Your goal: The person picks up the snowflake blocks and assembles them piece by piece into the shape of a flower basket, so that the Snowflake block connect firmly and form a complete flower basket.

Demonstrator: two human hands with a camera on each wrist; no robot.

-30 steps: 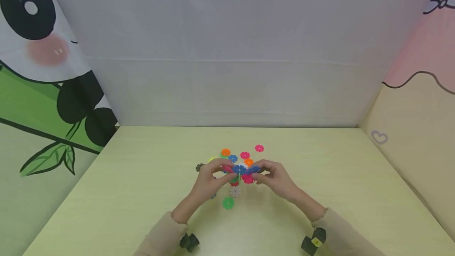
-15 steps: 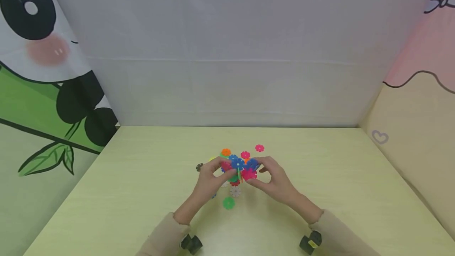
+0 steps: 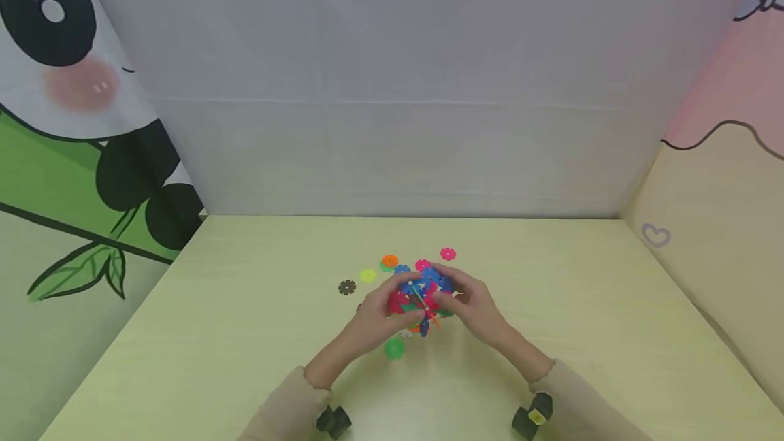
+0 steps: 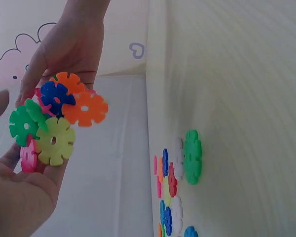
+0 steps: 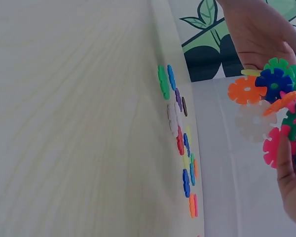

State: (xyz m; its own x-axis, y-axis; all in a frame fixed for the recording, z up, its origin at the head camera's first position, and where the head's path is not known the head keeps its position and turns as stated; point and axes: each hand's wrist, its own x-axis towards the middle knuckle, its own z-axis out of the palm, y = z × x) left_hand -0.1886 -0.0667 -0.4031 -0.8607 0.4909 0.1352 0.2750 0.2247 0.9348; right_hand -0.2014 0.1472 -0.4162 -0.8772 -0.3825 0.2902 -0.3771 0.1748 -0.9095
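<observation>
Between both hands is a cluster of interlocking snowflake discs point(image 3: 431, 281), joined edge to edge in blue, pink, green, orange and yellow. My left hand point(image 3: 376, 315) grips its left side, thumb at the near side and fingers beyond. On the right side, my right hand point(image 3: 480, 299) holds it with thumb and fingers curled round. The left wrist view shows a yellow disc point(image 4: 55, 141) and an orange disc point(image 4: 91, 109) on its underside, held above the tabletop. A clear disc point(image 5: 254, 123) also juts out in the right wrist view. Fingers hide parts of the cluster.
Loose discs lie on the pale tabletop point(image 3: 245, 332) under and beyond the hands. Among them are a green disc point(image 3: 395, 348) nearest me, a dark grey disc point(image 3: 347, 287) at left, and a pink disc point(image 3: 448, 254) farthest right. A white backdrop point(image 3: 392, 121) rises behind.
The cluster has been turned between the hands, bringing more blue discs to the top and a green disc edge-on. My left thumb has shifted nearer to me; my right fingers have moved over the far side.
</observation>
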